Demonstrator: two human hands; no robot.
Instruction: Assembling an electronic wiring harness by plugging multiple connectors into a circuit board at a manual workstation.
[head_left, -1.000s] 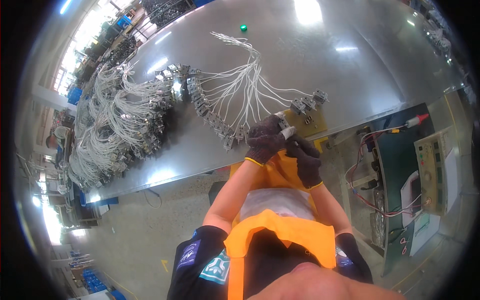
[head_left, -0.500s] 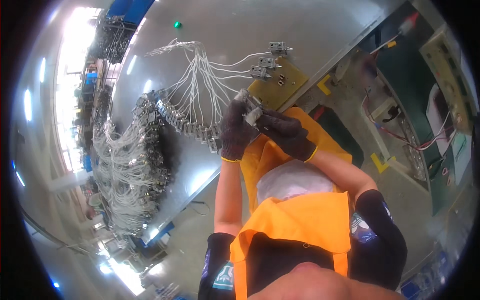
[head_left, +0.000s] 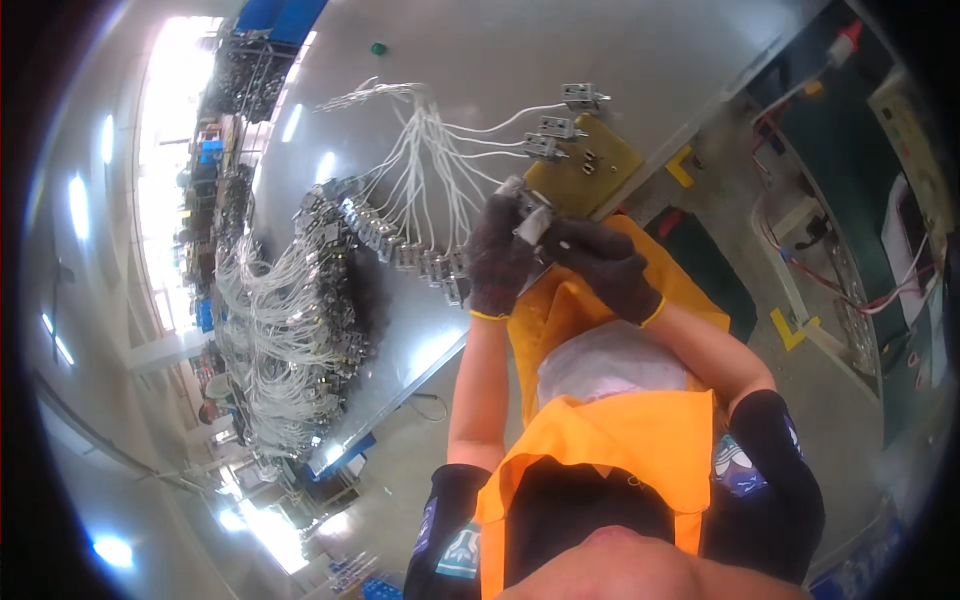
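Dark work gloves with yellow cuffs cover both hands, which meet at the table edge. My left hand (head_left: 500,257) grips a small metal solenoid (head_left: 533,222) with a pale, whitish part showing between the fingers. Against its near side, my right hand (head_left: 602,265) has its fingers pinched together; what they hold, if anything, is hidden. White wires (head_left: 425,130) fan from a gathered bundle toward the hands and a row of similar solenoids (head_left: 410,256). Three more, the farthest one (head_left: 580,97) included, lie by a yellow board (head_left: 570,186) bearing a few small parts.
A large heap of wired solenoids (head_left: 290,310) covers the left of the metal table (head_left: 480,50). A green button-like piece (head_left: 378,48) lies at the far side. Right of the table edge stand a dark green surface (head_left: 830,130) and red and white cables (head_left: 815,275).
The whole view has shifted, so everything appears slightly farther right. Both hands remain together around the solenoid, with only slight finger movement.
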